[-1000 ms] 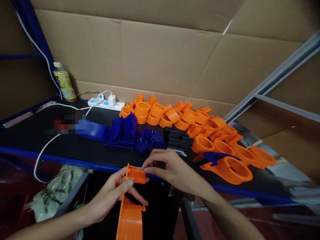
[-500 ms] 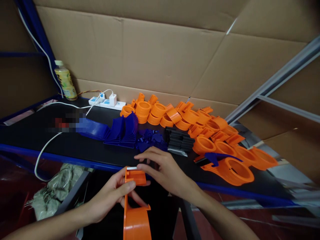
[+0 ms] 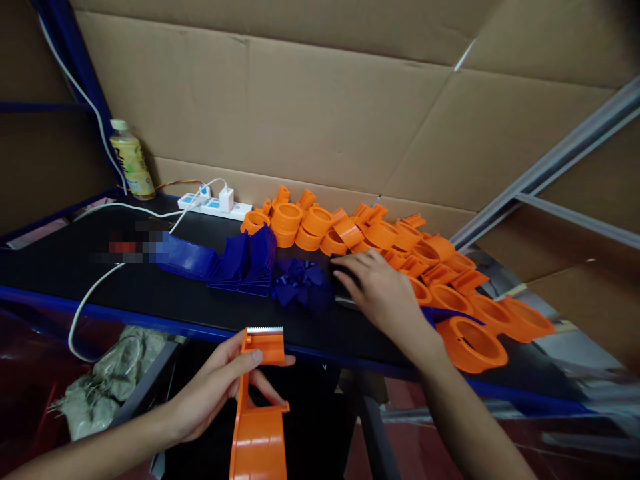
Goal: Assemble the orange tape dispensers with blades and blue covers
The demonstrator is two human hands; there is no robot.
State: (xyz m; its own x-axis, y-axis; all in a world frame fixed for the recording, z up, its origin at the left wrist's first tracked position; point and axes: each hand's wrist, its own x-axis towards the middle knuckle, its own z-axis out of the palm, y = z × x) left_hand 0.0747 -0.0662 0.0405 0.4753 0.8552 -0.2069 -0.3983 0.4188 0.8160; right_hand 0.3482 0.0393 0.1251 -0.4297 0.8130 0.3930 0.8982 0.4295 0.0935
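My left hand [image 3: 217,387] grips an orange tape-dispenser body [image 3: 260,407] low in front of the table edge; a toothed metal blade sits along its top end. My right hand [image 3: 383,293] reaches over the black table [image 3: 75,280] and rests on a stack of black plastic parts [image 3: 345,275], fingers curled over them. Loose dark blue small parts [image 3: 300,279] lie just left of that hand.
Several orange dispenser bodies and rings [image 3: 390,247] crowd the table's right and back. Stacked blue plates [image 3: 245,261] stand left of centre. A power strip with charger [image 3: 215,203], white cable and a drink bottle [image 3: 127,160] sit at the back left. Cardboard walls stand behind.
My right hand left the orange dispenser's blade end and moved forward and right onto the black stack. The left hand kept hold of the dispenser, tilting it slightly.
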